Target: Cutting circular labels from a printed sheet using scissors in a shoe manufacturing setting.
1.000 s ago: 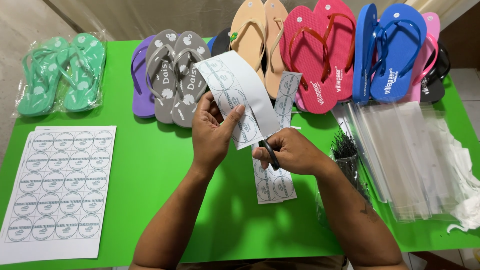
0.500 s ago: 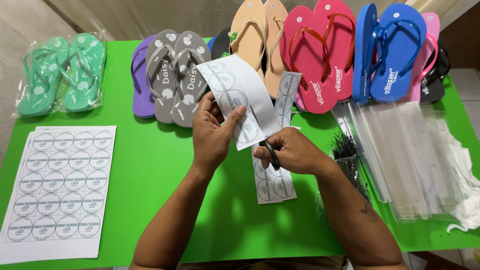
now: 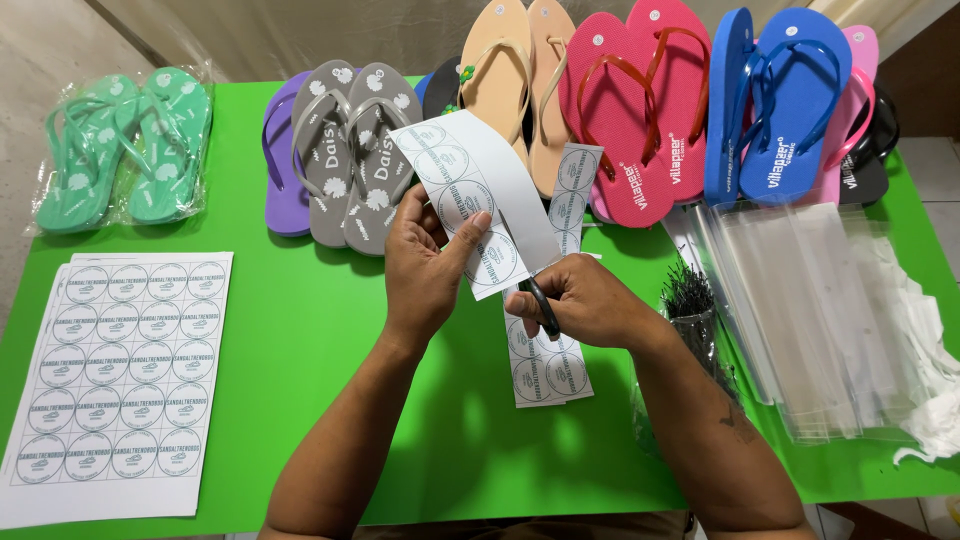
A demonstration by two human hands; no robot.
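The green desk (image 3: 300, 330) carries all items. Along its far edge lies a row of flip-flops: a green pair in a clear bag (image 3: 120, 145) at the far left corner, then a purple one (image 3: 280, 170), a grey pair (image 3: 345, 150), a tan pair (image 3: 520, 70), a red pair (image 3: 640, 110), a blue pair (image 3: 775, 95) and a pink one (image 3: 850, 110) toward the far right corner. A stack of clear plastic sleeves (image 3: 800, 310) occupies the right edge, with white crumpled material (image 3: 925, 370) beyond it. A full sheet of round labels (image 3: 120, 370) lies at the near left corner. A bundle of thin black ties in a clear bag (image 3: 690, 310) stands just beside the right forearm.

At the desk centre, the left hand (image 3: 425, 265) is closed on a label strip (image 3: 480, 190), thumb on its face, holding it tilted above the desk. The right hand (image 3: 580, 300) is closed around black-handled scissors (image 3: 540, 300), whose blades meet the strip's lower right edge. Cut narrow strips of labels (image 3: 545, 365) lie on the desk beneath the hands, partly hidden by them; another (image 3: 572, 185) lies behind the held strip.

Compared with the earlier frames, both hands, the strip and the surrounding items show no visible shift in position.
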